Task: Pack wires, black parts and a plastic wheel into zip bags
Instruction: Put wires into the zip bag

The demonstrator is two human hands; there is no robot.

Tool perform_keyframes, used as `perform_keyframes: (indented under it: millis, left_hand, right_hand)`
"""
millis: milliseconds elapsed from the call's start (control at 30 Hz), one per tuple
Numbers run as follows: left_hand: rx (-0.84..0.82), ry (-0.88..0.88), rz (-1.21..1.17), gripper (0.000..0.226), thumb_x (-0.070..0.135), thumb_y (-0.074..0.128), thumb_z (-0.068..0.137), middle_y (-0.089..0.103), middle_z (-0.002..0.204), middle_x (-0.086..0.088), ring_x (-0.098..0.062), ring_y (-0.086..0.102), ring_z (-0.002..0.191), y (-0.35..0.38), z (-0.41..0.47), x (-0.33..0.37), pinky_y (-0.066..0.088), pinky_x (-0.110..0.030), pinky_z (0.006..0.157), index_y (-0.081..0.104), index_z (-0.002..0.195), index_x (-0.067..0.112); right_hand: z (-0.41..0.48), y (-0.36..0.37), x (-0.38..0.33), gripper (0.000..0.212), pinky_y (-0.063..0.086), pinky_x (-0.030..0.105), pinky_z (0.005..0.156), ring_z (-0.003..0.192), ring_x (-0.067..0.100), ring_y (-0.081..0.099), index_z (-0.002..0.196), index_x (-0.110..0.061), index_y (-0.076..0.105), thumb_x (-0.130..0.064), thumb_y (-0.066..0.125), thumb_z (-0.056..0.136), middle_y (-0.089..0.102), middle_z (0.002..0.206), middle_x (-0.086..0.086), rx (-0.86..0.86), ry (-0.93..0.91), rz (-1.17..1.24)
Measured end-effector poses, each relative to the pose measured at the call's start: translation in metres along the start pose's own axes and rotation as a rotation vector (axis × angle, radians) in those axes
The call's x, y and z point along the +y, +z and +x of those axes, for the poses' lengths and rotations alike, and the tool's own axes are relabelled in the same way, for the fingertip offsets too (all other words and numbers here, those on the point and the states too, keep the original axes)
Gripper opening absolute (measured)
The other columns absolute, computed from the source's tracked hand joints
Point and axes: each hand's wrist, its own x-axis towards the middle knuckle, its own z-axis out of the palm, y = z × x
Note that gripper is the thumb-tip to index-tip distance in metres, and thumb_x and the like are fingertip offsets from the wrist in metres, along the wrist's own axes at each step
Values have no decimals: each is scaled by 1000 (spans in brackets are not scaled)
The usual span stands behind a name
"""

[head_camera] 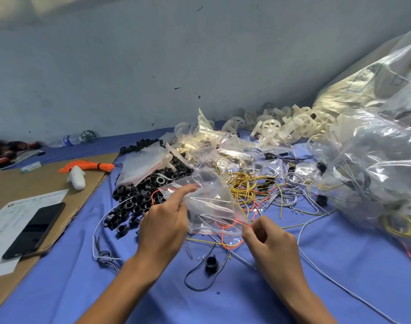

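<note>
Nearest: one black part (210, 265) lies loose on the counter (66, 277), beside a dark wire (187, 280) loop.

Just beyond, both hands hold a clear bag (209, 202) up off the surface. The left hand (162, 220) grips its left side, with the index finger stretched along the top edge. The right hand (270, 239) pinches the near right corner, fingers curled. Probably they are spreading the mouth for filling.

An orange wire (230, 247) loops at the bag's near edge; whether it is inside is unclear.

Beyond, within reach for picking: the black parts (139, 197) pile on the left, yellow and grey wires (246, 183) on the right.

Wheels (281, 127) are heaped far right by the wall.
</note>
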Motion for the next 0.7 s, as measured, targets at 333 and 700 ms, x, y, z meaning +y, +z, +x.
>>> perform_keyframes:
  millis: [333,700]
  left_hand:
    - [-89,117,57,32,14,71,81,45,56,16,-14,44,52,4,-23,8,36,-32,48,58,101,36]
    - [-182,153,33,42,34,41,94,70,107,6,-25,69,87,5,-57,31,55,-36,60,63,128,30]
  right_hand:
    - [-4,2,-7,31,37,24,53,52,8,44,68,-24,52,-43,67,89,53,57,-16,-153,-155,3]
    - [-19,14,-34,10,45,18,81,93,14,60,96,-14,67,-10,59,92,66,99,-3,-248,-474,-103]
